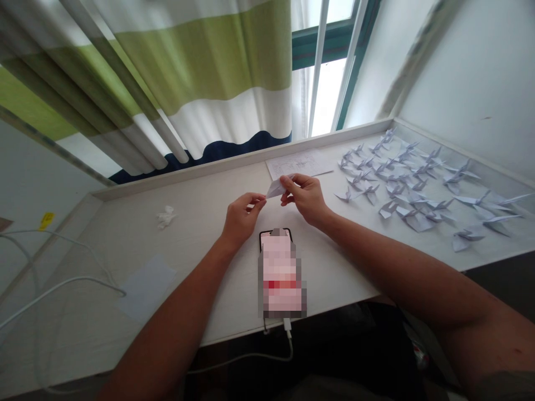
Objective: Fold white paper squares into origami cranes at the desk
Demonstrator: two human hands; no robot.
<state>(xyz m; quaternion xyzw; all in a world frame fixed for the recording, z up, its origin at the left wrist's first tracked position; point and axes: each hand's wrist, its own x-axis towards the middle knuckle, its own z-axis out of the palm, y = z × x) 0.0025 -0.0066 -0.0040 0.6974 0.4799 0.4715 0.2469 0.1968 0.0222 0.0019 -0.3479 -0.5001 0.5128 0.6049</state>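
Observation:
A small piece of folded white paper (275, 189) is held up over the table between both hands. My right hand (304, 195) pinches its upper right part between thumb and fingers. At its lower left tip, the thumb and forefinger of my left hand (244, 214) are closed on the paper's corner. Just below the hands, a phone (280, 273) with a blurred pink screen lies near the table's front edge. Many folded paper cranes (412, 214) spread over the right side of the table.
A printed sheet (298, 164) lies at the table's back, behind the hands. Crumpled tissue (166, 217) and a plain white sheet (147, 287) are on the left. White cables (67, 281) cross the left side, and a charging cable (287, 328) runs from the phone. Curtains (200, 72) hang behind.

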